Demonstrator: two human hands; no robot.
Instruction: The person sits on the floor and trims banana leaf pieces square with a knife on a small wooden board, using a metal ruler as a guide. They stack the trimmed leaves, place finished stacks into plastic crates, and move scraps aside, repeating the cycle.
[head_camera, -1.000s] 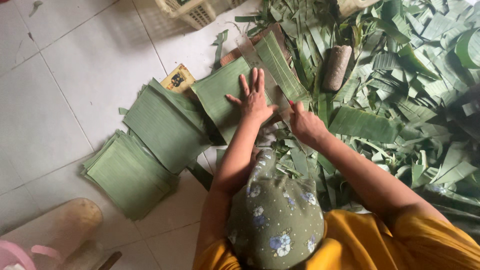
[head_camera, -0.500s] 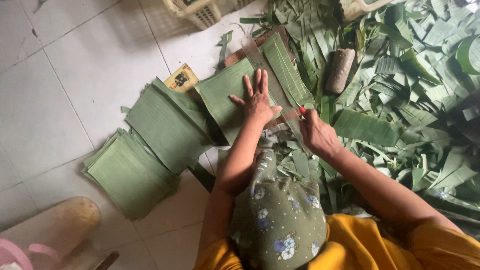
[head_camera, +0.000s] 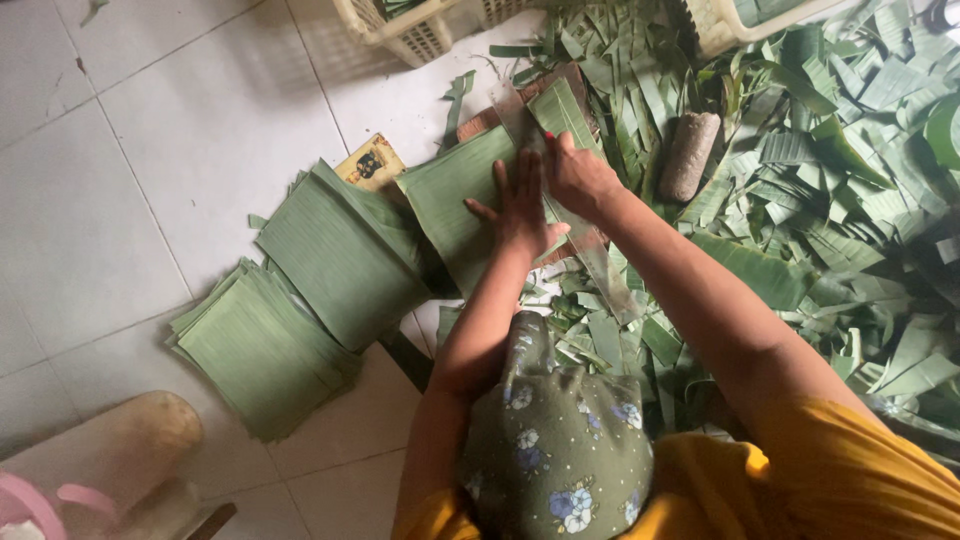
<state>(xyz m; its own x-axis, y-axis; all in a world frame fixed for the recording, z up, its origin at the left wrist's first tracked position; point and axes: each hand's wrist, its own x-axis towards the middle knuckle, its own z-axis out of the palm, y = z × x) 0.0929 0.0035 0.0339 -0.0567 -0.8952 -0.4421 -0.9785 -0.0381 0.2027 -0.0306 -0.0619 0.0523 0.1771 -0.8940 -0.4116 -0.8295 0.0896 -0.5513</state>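
Head view: the left hand (head_camera: 520, 205) lies flat, fingers spread, on a square-cut banana leaf (head_camera: 455, 200) on the tiled floor (head_camera: 180, 130), while the right hand (head_camera: 577, 178) (fingers curled) grips a clear ruler (head_camera: 590, 255) along the leaf's edge, beside stacked leaf squares (head_camera: 345, 255).

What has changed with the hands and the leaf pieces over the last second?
The right hand moved forward along the clear ruler, from beside the left hand's wrist to the far edge of the leaf square, next to the left fingertips. The left hand stayed pressed flat, fingers spread, on that square. The two cut stacks and the scrap pile lie as before.
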